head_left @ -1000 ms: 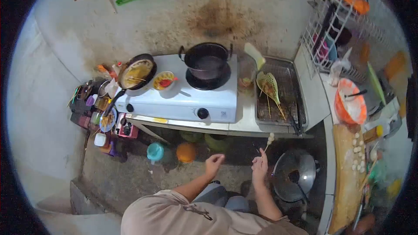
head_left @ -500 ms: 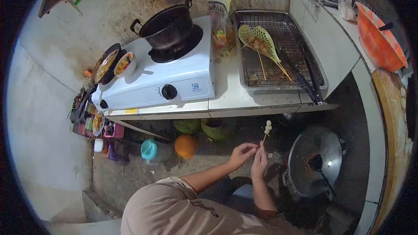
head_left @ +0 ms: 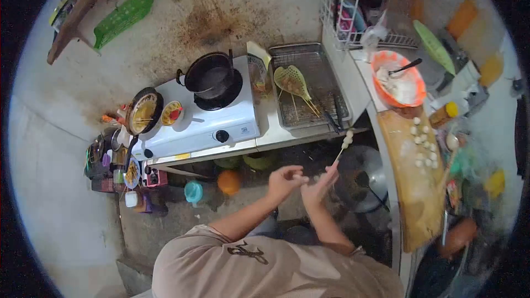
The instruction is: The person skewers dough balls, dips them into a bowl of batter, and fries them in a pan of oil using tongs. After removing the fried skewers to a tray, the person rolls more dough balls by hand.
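Observation:
My right hand (head_left: 320, 183) is closed on a thin wooden skewer that points up and to the right. Several small white balls (head_left: 346, 140) are threaded at the skewer's upper end, in front of the counter edge. Close beside it on the left is my left hand (head_left: 285, 182), its fingers loosely curled with a gap to the thumb and nothing visible between them. Several loose white balls (head_left: 424, 146) lie on the wooden board (head_left: 406, 187) to the right. An orange bowl (head_left: 422, 85) with white dough-like stuff and a dark-handled utensil stands behind the board.
A white stove (head_left: 193, 132) carries a black pot (head_left: 210, 74), a frying pan (head_left: 144, 111) and a small bowl (head_left: 172, 113). Right of it, a metal tray (head_left: 309, 124) holds a yellow-green strainer (head_left: 290, 80) and tongs. On the floor at right is a wok (head_left: 353, 187).
The view has swung right and up, bringing the board and the bowl's contents into sight. My right hand still has the skewer; my left hand's fingers look slightly more apart.

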